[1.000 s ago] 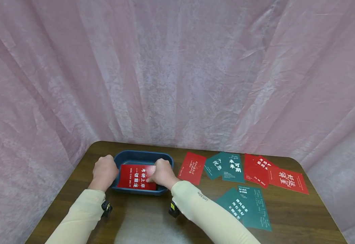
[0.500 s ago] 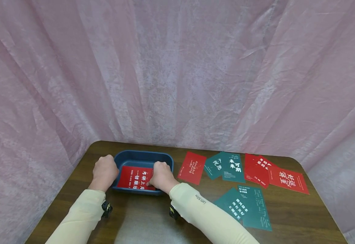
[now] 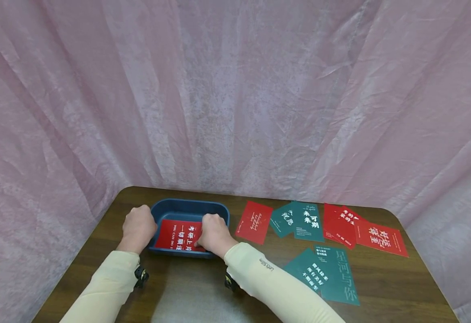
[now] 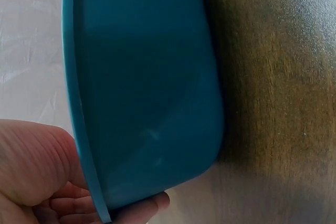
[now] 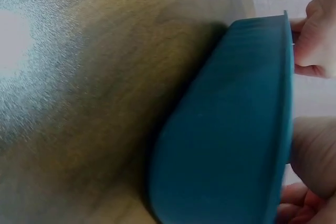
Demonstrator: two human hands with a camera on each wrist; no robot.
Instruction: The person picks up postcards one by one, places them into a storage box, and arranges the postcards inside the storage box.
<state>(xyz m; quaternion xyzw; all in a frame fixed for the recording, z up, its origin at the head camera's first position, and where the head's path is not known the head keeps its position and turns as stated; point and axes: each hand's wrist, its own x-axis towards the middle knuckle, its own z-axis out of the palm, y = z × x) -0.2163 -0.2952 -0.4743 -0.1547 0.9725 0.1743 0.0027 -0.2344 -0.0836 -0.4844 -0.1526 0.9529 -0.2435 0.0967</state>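
Note:
A deep blue plastic tray point(image 3: 184, 205) stands at the back left of the wooden table. My left hand point(image 3: 139, 229) grips its left end; in the left wrist view, fingertips point(image 4: 152, 205) curl round the outside of the tray wall point(image 4: 147, 87). Low inside the tray lies a red card point(image 3: 176, 235) with white lettering. My right hand point(image 3: 216, 233) reaches in over the front right rim and pinches the card's right edge, thumb on top and the other fingers hidden. The right wrist view has the tray's outer wall point(image 5: 226, 129) covering most of that hand point(image 5: 317, 156).
Right of the tray lies a single red card point(image 3: 254, 222). Beyond it are two overlapping green cards point(image 3: 309, 222), then several overlapping red cards point(image 3: 382, 240). Nearer the front, green cards point(image 3: 336, 274) overlap beside the right sleeve point(image 3: 277, 280). A pink curtain point(image 3: 235, 98) hangs behind the table.
My right hand has lowered the red card further into the tray and shifted it slightly toward the front. The left hand keeps its grip on the tray's end.

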